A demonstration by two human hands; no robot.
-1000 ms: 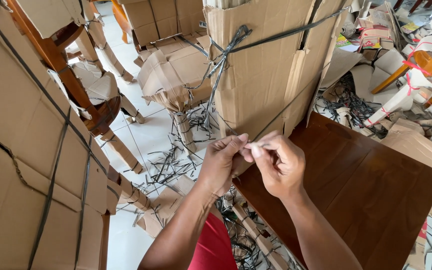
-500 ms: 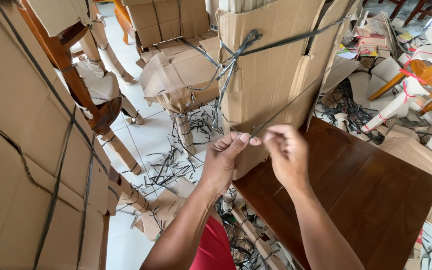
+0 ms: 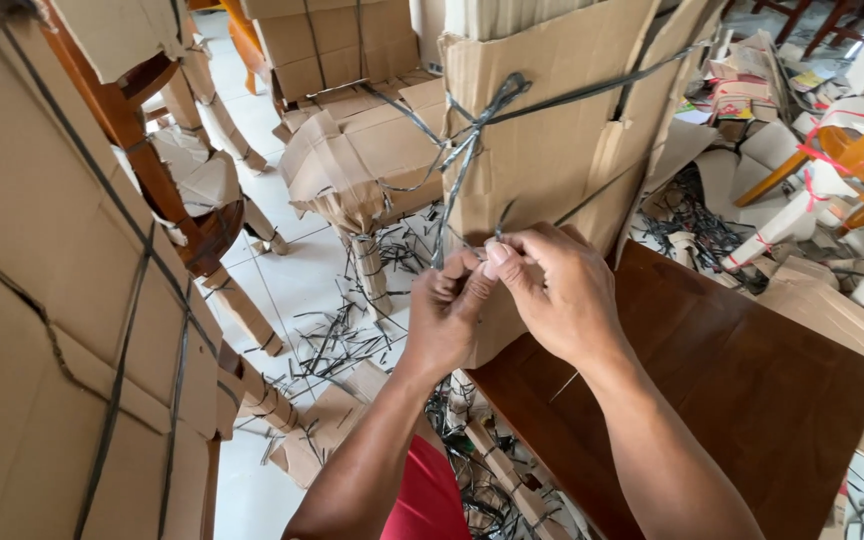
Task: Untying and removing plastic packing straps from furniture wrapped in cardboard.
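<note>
My left hand (image 3: 444, 315) and my right hand (image 3: 555, 290) meet at the lower corner of a cardboard wrap (image 3: 542, 130) that covers the back of a dark wooden chair. Both pinch a thin black strap (image 3: 592, 200) that runs diagonally up across the cardboard. The fingertips of the two hands touch each other over the strap's end. A knot of the same black strap (image 3: 497, 100) sits higher on the cardboard, with loose tails hanging down. The chair's brown wooden seat (image 3: 732, 390) lies just under my right forearm.
A large cardboard-wrapped piece bound with black straps (image 3: 62, 300) fills the left. Other wrapped chairs (image 3: 352, 160) stand behind on the white tile floor, littered with cut strap ends (image 3: 337, 340). Cardboard scraps and orange chairs with red ties (image 3: 852, 140) crowd the right.
My right hand has moved left and closed in on my left hand, so both now pinch the strap together. The strap's diagonal run looks shorter and tighter against the cardboard.
</note>
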